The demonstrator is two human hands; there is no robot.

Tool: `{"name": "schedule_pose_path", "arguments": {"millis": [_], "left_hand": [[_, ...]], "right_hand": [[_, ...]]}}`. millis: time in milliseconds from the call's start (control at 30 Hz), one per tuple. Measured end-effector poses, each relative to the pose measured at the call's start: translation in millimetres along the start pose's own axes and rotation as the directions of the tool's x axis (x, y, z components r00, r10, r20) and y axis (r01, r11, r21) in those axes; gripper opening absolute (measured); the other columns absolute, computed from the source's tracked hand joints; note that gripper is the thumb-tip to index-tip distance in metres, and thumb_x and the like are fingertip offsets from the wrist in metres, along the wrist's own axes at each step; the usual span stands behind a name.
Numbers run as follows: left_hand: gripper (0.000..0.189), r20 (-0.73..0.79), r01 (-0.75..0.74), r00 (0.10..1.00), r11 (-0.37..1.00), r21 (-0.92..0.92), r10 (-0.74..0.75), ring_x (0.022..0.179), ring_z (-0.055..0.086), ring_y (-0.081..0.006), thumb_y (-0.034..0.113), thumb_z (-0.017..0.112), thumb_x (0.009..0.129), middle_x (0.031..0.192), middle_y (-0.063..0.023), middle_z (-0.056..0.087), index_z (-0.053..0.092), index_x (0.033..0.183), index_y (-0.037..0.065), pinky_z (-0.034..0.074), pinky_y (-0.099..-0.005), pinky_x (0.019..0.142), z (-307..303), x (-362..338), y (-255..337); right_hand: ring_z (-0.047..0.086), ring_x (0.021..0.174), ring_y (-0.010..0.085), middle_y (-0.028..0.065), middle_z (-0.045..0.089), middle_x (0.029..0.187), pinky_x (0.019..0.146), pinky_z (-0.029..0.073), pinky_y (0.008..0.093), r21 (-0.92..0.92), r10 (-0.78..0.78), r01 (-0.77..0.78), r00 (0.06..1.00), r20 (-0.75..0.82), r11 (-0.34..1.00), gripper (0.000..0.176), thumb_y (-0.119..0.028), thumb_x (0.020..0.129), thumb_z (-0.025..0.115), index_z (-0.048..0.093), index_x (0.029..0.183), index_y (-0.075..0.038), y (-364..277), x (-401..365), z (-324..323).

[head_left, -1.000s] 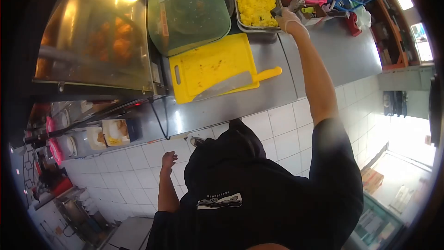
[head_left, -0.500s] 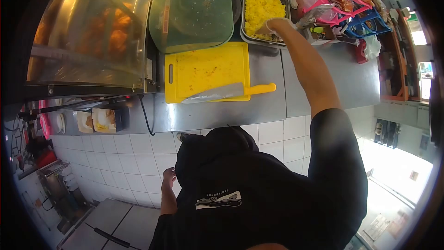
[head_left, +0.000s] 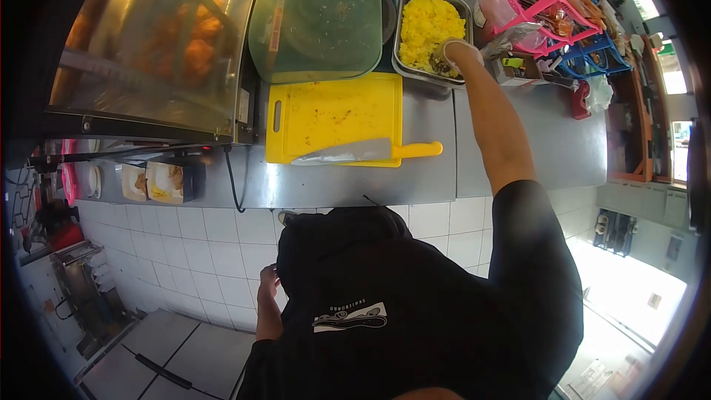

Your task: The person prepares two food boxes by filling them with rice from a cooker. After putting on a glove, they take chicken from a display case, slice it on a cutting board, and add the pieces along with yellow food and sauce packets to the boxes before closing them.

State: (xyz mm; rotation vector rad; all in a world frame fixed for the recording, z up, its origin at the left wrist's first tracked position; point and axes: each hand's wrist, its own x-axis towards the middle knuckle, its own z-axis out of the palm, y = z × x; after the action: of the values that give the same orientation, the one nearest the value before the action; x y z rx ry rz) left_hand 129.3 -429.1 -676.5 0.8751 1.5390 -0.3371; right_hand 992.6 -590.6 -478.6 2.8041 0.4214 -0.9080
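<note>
A metal pan (head_left: 423, 30) holds chopped yellow food that looks like scrambled egg (head_left: 429, 24). My right hand (head_left: 455, 56), in a thin clear plastic glove, reaches into the pan's near right corner. Darker bits of food lie beside its fingers, which are mostly hidden, so their grip does not show. My left hand (head_left: 269, 281) hangs low beside my black clothing, its fingers loosely bent and apart, with nothing seen in it. Nearest the pan lies a yellow cutting board (head_left: 326, 107), bearing crumbs and a knife with a yellow handle (head_left: 417, 150).
A translucent green lid (head_left: 318, 37) sits behind the board. To the left stands a lit glass display case (head_left: 163, 52) with browned food inside. Pink and blue baskets (head_left: 544, 11) crowd the right back. Food boxes (head_left: 164, 181) rest at the left of the steel counter (head_left: 341, 187).
My right hand has shifted slightly right and down within the pan, uncovering darker bits at that corner. The left hand stays by my side. The camera view has tilted a little.
</note>
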Motion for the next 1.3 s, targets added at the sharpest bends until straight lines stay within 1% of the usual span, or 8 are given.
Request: {"name": "schedule_pose_path", "arguments": {"millis": [100,533,633,733,800,933,1000,1300], "left_hand": [[0.033,-0.009,0.007,1.0,1.0,0.02,-0.007,0.091,0.057,-0.0132,0.028,0.045,0.096,0.097,0.0019,0.065,0.066,0.119,0.017,0.04,-0.0393,0.09,-1.0,-2.2,-1.8],[0.025,-0.033,0.013,0.999,0.999,-0.033,-0.014,0.084,0.056,-0.0105,0.03,0.049,0.095,0.091,0.0034,0.064,0.066,0.108,0.018,0.039,-0.037,0.086,3.1,-9.4,-0.4],[0.023,-0.019,-0.004,1.0,0.999,-0.037,0.003,0.083,0.056,-0.0094,0.03,0.049,0.096,0.09,0.0043,0.064,0.067,0.106,0.019,0.041,-0.0357,0.083,2.9,-8.2,-4.1],[0.023,0.003,-0.017,1.0,0.998,-0.056,0.017,0.082,0.056,-0.0093,0.029,0.049,0.096,0.09,0.0047,0.064,0.067,0.106,0.019,0.041,-0.0349,0.082,1.6,-7.4,-6.5],[0.021,-0.025,-0.008,1.0,0.999,-0.034,0.007,0.083,0.056,-0.0094,0.029,0.05,0.096,0.089,0.0045,0.064,0.067,0.106,0.019,0.041,-0.0349,0.082,0.9,-11.6,-2.0],[0.021,-0.043,0.007,0.999,1.0,-0.001,-0.007,0.083,0.057,-0.0099,0.029,0.052,0.095,0.09,0.0037,0.064,0.066,0.105,0.018,0.041,-0.0354,0.083,0.6,-20.2,12.0],[0.02,-0.122,0.042,0.992,0.998,0.038,-0.037,0.084,0.057,-0.0105,0.03,0.054,0.094,0.091,0.0026,0.065,0.066,0.105,0.018,0.04,-0.0361,0.085,5.8,-38.7,29.2],[0.034,-0.104,0.033,0.994,0.998,0.058,-0.027,0.087,0.06,-0.0135,0.03,0.054,0.094,0.095,-0.0012,0.069,0.06,0.124,0.015,0.039,-0.0389,0.085,-25.3,-29.7,27.4]], "right_hand": [[0.064,0.118,0.0305,0.0107,0.065,0.133,0.093,0.052,0.0436,-0.153,-0.042,0.049,0.998,0.049,0.987,0.062,-0.054,0.092,0.061,0.061,0.136,-0.011,-37.9,-59.4,-21.3],[0.057,0.129,0.0316,0.0131,0.058,0.142,0.103,0.048,0.0416,-0.062,-0.142,0.134,0.98,-0.137,0.989,0.068,-0.055,0.088,0.066,0.059,0.137,-0.009,-29.3,-57.2,0.3],[0.069,0.104,0.0313,0.0164,0.066,0.126,0.089,0.053,0.0427,-0.196,-0.368,0.345,0.926,-0.09,0.918,0.061,-0.052,0.09,0.065,0.063,0.13,-0.006,-4.5,-10.6,5.5],[0.065,0.066,0.0265,0.0136,0.068,0.097,0.062,0.05,0.0399,0.296,-0.224,0.158,0.954,0.201,0.942,0.05,-0.045,0.093,0.067,0.063,0.12,-0.003,16.7,-28.7,-6.7],[0.044,0.048,0.0164,0.0054,0.055,0.073,0.047,0.037,0.0319,0.902,-0.329,0.075,0.941,0.077,0.426,0.04,-0.039,0.092,0.071,0.06,0.11,-0.004,34.3,-31.7,6.5],[0.041,0.049,0.0117,0.0005,0.048,0.067,0.046,0.033,0.0267,0.991,-0.485,-0.005,0.871,0.071,0.135,0.038,-0.039,0.091,0.074,0.059,0.106,-0.007,47.7,-49.1,7.5],[0.041,0.049,0.0116,0.0005,0.045,0.064,0.046,0.033,0.0277,0.995,-0.169,-0.072,0.982,0.082,0.067,0.04,-0.044,0.091,0.072,0.058,0.1,-0.008,32.8,-71.0,-3.4],[0.053,0.055,0.0208,0.0089,0.058,0.065,0.053,0.042,0.039,0.515,-0.207,0.171,0.978,0.013,0.84,0.047,-0.052,0.092,0.066,0.068,0.105,-0.008,47.7,32.5,18.8]]}}
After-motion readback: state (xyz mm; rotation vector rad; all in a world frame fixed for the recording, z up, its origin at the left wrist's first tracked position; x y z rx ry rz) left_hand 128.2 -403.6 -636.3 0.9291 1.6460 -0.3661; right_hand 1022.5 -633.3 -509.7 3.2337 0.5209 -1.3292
